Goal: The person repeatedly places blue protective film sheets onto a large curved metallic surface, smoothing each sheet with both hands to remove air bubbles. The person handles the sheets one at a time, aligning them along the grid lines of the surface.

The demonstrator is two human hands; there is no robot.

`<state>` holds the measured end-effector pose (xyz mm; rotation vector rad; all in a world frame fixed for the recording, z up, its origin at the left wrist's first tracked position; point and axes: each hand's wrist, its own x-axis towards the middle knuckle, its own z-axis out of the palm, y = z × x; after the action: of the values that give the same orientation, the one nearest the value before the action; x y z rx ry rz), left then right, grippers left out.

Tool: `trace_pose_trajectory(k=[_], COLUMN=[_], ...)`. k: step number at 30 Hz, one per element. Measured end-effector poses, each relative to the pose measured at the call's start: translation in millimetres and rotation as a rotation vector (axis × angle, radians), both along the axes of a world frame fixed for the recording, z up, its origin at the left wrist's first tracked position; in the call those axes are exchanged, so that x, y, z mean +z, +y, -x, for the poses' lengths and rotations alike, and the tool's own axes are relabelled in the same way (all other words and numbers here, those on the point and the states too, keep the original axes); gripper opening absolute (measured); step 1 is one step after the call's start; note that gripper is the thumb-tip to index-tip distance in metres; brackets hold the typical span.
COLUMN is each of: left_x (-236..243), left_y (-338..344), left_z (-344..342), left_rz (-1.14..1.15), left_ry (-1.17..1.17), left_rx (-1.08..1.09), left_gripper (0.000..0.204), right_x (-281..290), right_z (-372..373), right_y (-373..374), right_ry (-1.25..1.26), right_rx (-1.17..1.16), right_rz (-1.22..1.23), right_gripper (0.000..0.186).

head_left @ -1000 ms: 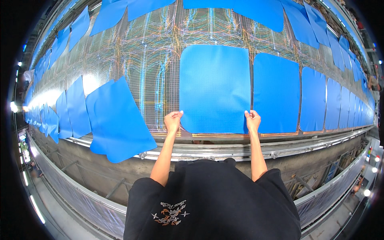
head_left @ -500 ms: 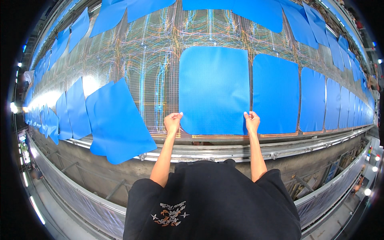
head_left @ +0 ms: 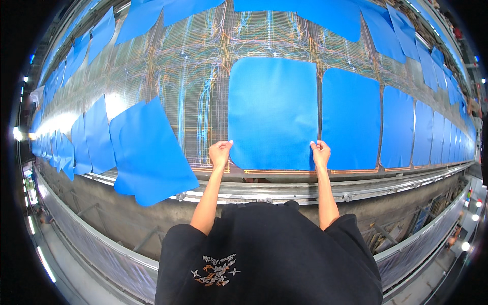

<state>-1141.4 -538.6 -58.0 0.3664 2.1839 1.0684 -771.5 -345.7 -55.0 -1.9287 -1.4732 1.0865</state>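
A blue sheet (head_left: 273, 112) with rounded corners lies on a long table (head_left: 190, 101) marked with many coloured lines. My left hand (head_left: 220, 154) pinches its left edge near the lower corner. On the opposite edge, at about the same height, my right hand (head_left: 320, 153) pinches the sheet too. Just right of it, across a narrow dark gap, lies another blue sheet (head_left: 351, 119), flat and lined up with the first. To the left, a loose stack of blue sheets (head_left: 152, 152) sits askew, and its lower part hangs over the table's near edge.
A metal rail (head_left: 269, 194) runs along the near edge, between the table and my body. More flat blue sheets (head_left: 398, 127) continue in a row to the right. Overlapping blue pieces (head_left: 325, 18) lie along the far side, and others (head_left: 97, 142) stretch off left.
Both hands keep their pinch on the sheet's edges, and the sheet stays in nearly the same place. The whole view has shifted very slightly.
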Motion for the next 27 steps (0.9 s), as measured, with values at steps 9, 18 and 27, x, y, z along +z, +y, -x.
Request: trace_pose_trajectory(k=[9, 18, 27], left_x=[0.8, -4.6, 6.3], left_y=[-28.0, -50.4, -43.7], left_z=[-23.7, -34.1, -29.2], left_rz=[-0.221, 0.085, 0.078], left_ry=[-0.046, 0.057, -0.059], left_rx=[0.105, 0.078, 0.124], left_gripper=[0.032, 0.024, 0.023], right_x=[-5.1, -13.1, -13.0], right_z=[-29.4, -42.1, -38.9], right_y=[-24.7, -44.1, -43.5], right_ry=[0.076, 0.002, -0.005], right_rx=[-0.006, 0.012, 0.011], right_rz=[0.147, 0.14, 0.124], right_gripper=[0.043, 0.033, 0.031])
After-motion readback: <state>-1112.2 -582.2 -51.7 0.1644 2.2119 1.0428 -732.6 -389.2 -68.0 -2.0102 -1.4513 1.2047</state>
